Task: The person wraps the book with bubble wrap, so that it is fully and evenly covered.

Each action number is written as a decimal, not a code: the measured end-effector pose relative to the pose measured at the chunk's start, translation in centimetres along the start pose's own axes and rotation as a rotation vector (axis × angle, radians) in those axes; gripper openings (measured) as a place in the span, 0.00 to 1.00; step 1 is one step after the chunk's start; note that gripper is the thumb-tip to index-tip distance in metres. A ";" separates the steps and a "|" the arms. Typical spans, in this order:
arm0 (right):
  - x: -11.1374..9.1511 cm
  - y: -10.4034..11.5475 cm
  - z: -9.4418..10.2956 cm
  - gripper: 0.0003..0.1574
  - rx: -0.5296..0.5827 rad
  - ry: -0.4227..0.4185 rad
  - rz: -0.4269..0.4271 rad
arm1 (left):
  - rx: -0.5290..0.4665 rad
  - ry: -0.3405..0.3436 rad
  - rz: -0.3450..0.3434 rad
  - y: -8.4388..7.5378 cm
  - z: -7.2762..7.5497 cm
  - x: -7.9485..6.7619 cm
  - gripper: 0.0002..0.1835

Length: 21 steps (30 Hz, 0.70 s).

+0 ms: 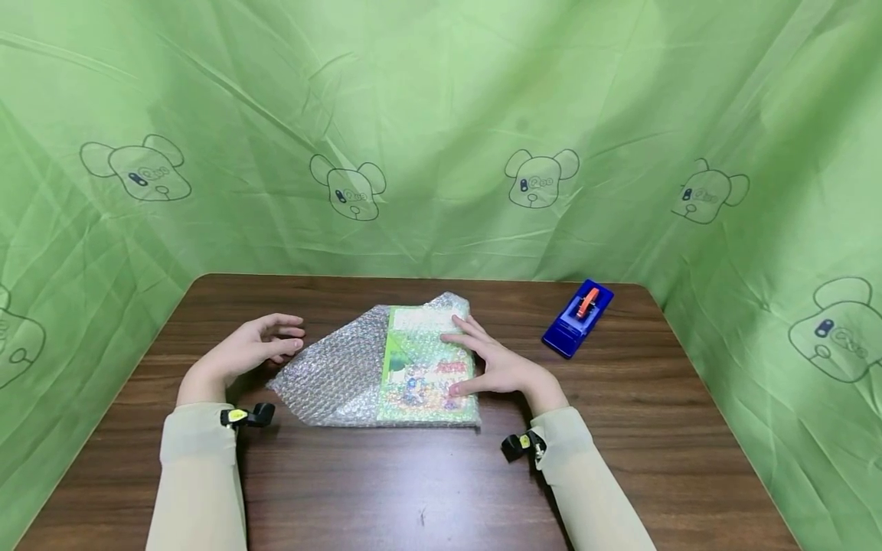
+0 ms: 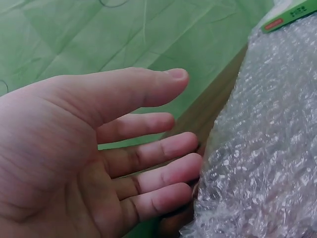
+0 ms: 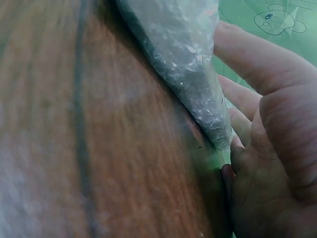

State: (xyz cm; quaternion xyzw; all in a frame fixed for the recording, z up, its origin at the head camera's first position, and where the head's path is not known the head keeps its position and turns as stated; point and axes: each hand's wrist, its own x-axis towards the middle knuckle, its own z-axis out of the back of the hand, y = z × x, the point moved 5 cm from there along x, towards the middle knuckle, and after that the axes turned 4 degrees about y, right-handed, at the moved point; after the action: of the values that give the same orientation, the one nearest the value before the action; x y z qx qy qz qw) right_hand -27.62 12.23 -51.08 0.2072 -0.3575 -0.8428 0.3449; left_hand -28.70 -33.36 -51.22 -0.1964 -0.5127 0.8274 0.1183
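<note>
Two relaxed hands, left and right, touch bubble wrap on brown table, green backdrop.

head view overlooks table, wrist views close

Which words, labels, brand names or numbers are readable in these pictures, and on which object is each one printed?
No text can be read for certain.
Book under the bubble wrap: red title lettering on the cover, too blurred to read.
Book's edge in the left wrist view: small red label, too small to read.
Green cloth backdrop: printed bear heads with tiny marks on the faces, not legible.
Blue tape dispenser: no lettering visible.
</note>
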 end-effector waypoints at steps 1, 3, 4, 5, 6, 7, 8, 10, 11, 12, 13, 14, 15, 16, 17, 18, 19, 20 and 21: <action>0.0 0.0 0.0 0.61 0.000 0.000 0.000 | -0.018 0.006 0.002 0.2 0.0 0.0 0.34; 0.0 0.1 0.0 0.61 -0.001 0.000 -0.003 | -0.037 0.022 -0.002 0.4 -0.2 0.0 0.32; 0.0 0.1 0.0 0.61 -0.003 -0.001 -0.003 | -0.039 0.029 -0.005 0.4 -0.2 0.0 0.32; 0.0 0.1 0.0 0.61 -0.003 -0.002 -0.002 | -0.038 0.035 -0.004 0.4 -0.3 0.0 0.31; 0.0 0.2 0.0 0.61 -0.002 -0.003 0.000 | -0.035 0.038 0.002 0.4 -0.3 0.0 0.31; 0.0 0.2 0.0 0.61 -0.001 -0.004 0.000 | -0.026 0.046 0.002 0.3 -0.4 0.0 0.30; 0.0 0.1 0.0 0.61 -0.001 -0.006 0.001 | -0.014 0.054 0.003 0.2 -0.5 0.1 0.30; 0.0 0.1 0.0 0.61 0.003 -0.007 0.001 | 0.002 0.065 0.014 0.1 -0.7 0.2 0.28; 0.0 0.1 0.0 0.61 0.004 -0.007 0.001 | 0.004 0.070 0.023 0.1 -0.7 0.2 0.27; 0.0 0.1 -0.1 0.61 0.003 -0.008 0.000 | 0.009 0.076 0.026 0.1 -0.8 0.2 0.26; 0.0 0.0 -0.1 0.61 0.003 -0.006 -0.003 | 0.011 0.084 0.026 0.0 -0.8 0.2 0.25; 0.0 0.0 0.0 0.61 0.003 -0.006 -0.005 | 0.009 0.090 0.029 0.0 -0.8 0.2 0.25; 0.0 0.0 0.0 0.61 0.003 -0.006 -0.006 | 0.011 0.096 0.031 0.0 -0.8 0.2 0.24; 0.0 0.0 0.0 0.61 0.004 -0.005 -0.008 | 0.012 0.107 0.026 -0.1 -0.9 0.2 0.24; 0.0 0.0 -0.1 0.61 0.003 -0.006 -0.008 | 0.007 0.119 0.027 -0.1 -0.9 0.1 0.24; 0.0 0.0 0.0 0.61 0.005 -0.006 -0.011 | 0.003 0.133 0.021 -0.2 -1.0 0.1 0.24; 0.0 0.0 -0.1 0.61 0.006 -0.005 -0.012 | -0.007 0.145 0.022 -0.2 -1.0 0.0 0.24; 0.0 -0.1 -0.1 0.61 0.005 -0.007 -0.013 | -0.016 0.158 0.019 -0.2 -1.0 0.0 0.24; 0.0 -0.1 -0.1 0.61 0.006 -0.008 -0.012 | -0.023 0.172 0.012 -0.3 -1.1 -0.1 0.24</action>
State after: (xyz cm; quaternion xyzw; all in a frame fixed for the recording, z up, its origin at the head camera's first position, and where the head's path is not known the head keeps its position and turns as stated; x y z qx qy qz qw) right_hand -27.62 12.23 -51.20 0.2069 -0.3600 -0.8448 0.3375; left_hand -28.15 -32.38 -51.38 -0.2713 -0.5090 0.8021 0.1546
